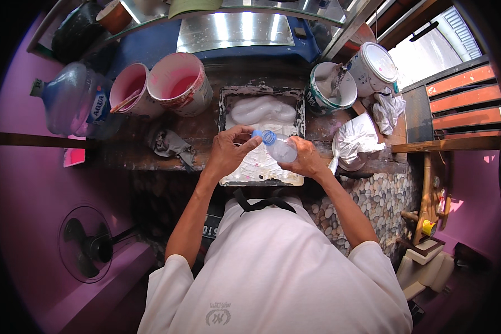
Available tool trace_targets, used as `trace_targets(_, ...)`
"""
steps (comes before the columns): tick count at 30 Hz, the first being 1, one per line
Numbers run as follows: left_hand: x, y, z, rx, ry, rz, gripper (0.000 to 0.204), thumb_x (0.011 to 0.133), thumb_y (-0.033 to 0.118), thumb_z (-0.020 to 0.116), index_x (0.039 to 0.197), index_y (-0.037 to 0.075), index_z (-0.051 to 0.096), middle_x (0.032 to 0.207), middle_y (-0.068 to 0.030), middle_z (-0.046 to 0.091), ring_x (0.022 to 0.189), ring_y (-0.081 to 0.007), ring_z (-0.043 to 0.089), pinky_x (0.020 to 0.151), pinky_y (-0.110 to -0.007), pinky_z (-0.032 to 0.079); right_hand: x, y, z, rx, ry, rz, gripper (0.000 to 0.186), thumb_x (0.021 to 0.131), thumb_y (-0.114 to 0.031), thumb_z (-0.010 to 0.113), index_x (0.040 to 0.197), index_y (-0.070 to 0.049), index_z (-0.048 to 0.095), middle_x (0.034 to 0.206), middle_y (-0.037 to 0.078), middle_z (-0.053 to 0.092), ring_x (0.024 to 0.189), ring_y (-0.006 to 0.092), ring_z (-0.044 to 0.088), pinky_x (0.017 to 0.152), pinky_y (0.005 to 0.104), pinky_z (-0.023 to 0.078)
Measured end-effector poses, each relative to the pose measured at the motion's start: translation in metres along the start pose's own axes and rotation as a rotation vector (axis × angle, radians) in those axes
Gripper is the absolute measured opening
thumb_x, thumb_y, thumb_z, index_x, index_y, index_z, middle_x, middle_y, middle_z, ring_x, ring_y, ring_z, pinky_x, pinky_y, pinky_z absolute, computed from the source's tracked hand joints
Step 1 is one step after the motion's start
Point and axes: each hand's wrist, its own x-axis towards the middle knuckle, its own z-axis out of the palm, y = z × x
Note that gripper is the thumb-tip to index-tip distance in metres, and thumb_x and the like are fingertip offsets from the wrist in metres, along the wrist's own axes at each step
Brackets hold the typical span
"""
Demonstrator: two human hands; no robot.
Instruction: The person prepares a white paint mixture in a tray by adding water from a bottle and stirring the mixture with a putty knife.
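Hands met over the paint tray [228, 106], which sat in the middle of the counter [206, 131] with white paint pooled at its far end. The right hand [306, 158] was closed around the body of a small clear plastic bottle [281, 149], holding it tilted with its neck toward the left. The left hand [225, 150] had its fingertips pinched at the bottle's blue neck ring [266, 136] (whether a cap was on, I could not tell). The bottle hung just above the tray's near half, touching only the two hands.

Left of the tray stood two buckets stained pink inside: the larger pink bucket [181, 83] just beside the tray, the smaller pink bucket [129, 89] further left with a stick leaning in it. A big blue water jug [72, 100] lay at the far left. A grey rag [170, 145] was crumpled on the counter near the left hand. Right of the tray were a white paint bucket [331, 86], a lidded paint can [376, 67] beyond it, and a white plastic bag [357, 139] near the right hand. A fan [89, 245] stood on the floor at the near left.
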Motion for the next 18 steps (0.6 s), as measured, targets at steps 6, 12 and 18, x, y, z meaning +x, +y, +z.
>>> trace_targets(6,-0.01,0.004,0.019,-0.064,-0.091,-0.042,0.03,0.081,0.025,0.072,0.093,-0.001,0.066,0.078,-0.0087,0.068,0.074,-0.0112,0.061,0.069,-0.026,0.05,-0.024,0.004,0.009,-0.002,-0.007,0.051,0.061,0.056,-0.028,0.08,0.105,-0.002,0.054,0.098,0.016,0.059,0.089,0.0335,0.061,0.079,0.0404,0.05)
trace_targets(12,-0.009,0.034,0.036,0.64,-0.004,-0.265,0.031,0.08,0.03,0.072,0.078,0.0,0.067,0.071,-0.0077,0.067,0.067,-0.0117,0.063,0.06,-0.027,0.048,-0.039,-0.004,0.009,-0.189,0.18,0.037,0.064,0.053,-0.022,0.081,0.107,-0.003,0.052,0.097,0.016,0.058,0.088,0.0338,0.06,0.077,0.04,0.049)
trace_targets(18,-0.01,0.022,0.039,0.147,-0.145,-0.035,0.022,0.077,0.017,0.074,0.088,-0.001,0.068,0.079,-0.0111,0.067,0.069,-0.0174,0.065,0.066,-0.03,0.051,-0.045,0.004,-0.008,-0.015,0.058,0.064,0.057,0.053,-0.026,0.079,0.099,-0.001,0.056,0.093,0.016,0.06,0.089,0.0317,0.06,0.078,0.0397,0.048)
